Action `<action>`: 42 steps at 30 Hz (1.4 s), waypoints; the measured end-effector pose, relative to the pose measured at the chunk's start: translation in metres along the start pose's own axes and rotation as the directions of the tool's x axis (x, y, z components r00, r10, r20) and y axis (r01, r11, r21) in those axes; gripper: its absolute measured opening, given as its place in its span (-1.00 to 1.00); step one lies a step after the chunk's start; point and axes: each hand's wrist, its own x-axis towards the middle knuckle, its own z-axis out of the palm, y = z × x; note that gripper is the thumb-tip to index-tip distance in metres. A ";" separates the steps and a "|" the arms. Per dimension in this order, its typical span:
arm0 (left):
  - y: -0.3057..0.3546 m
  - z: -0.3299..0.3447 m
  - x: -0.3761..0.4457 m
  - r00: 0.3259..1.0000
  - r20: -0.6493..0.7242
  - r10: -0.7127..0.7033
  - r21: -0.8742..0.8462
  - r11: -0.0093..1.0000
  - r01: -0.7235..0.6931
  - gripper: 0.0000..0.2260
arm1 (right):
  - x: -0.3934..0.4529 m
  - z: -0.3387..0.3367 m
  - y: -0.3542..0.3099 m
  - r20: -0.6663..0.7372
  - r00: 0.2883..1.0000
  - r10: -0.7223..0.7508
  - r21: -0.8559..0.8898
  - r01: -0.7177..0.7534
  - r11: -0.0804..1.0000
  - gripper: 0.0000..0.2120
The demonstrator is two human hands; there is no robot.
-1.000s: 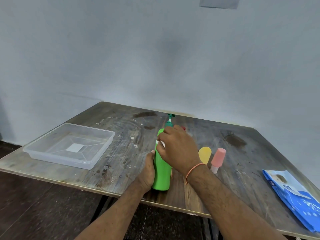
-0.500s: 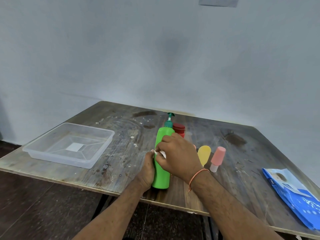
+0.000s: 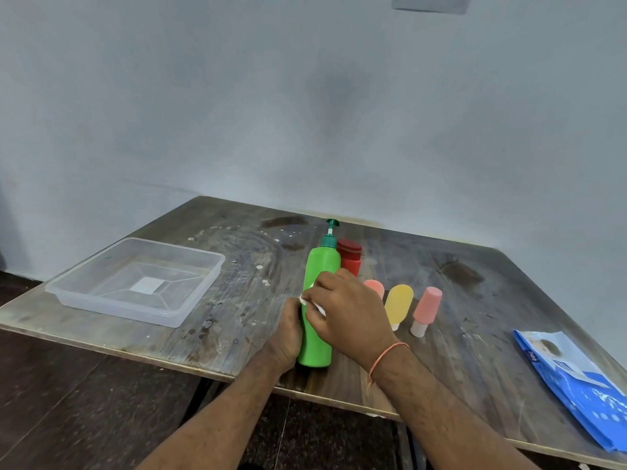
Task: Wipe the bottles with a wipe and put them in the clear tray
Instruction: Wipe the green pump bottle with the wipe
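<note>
A tall green pump bottle (image 3: 320, 276) stands upright near the table's front edge. My left hand (image 3: 286, 334) grips its lower body from the left. My right hand (image 3: 349, 310) holds a white wipe (image 3: 314, 303) against the bottle's middle; most of the wipe is hidden under the fingers. Behind the green bottle stands a red bottle (image 3: 350, 256). To the right are an orange bottle (image 3: 376, 288), partly hidden by my right hand, a yellow bottle (image 3: 398, 305) and a pink bottle (image 3: 425, 310). The clear tray (image 3: 84, 293) sits at the left with nothing in it.
A blue pack of wipes (image 3: 573, 378) lies at the table's right front corner. The wooden table (image 3: 237, 300) is stained and speckled, with its front edge just below my wrists. A grey wall stands close behind the table.
My right hand slid the wipe down the green bottle from its shoulder to its middle, uncovering the red bottle behind. My left hand kept its grip low on the bottle.
</note>
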 end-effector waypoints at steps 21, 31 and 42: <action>0.001 -0.005 0.003 0.999 0.024 -0.034 -0.084 0.996 0.036 -0.59 | -0.022 0.013 0.001 -0.095 0.992 -0.082 0.057 0.088 0.994 -0.89; 0.001 -0.005 0.004 1.000 0.027 -0.001 -0.067 0.998 0.003 -0.55 | -0.033 0.022 -0.005 -0.191 0.982 0.004 0.128 0.021 0.992 -0.93; -0.003 -0.008 0.007 1.000 0.000 0.015 -0.014 1.000 -0.015 -0.57 | -0.040 0.027 -0.007 -0.235 0.972 0.006 0.158 0.032 0.987 -0.94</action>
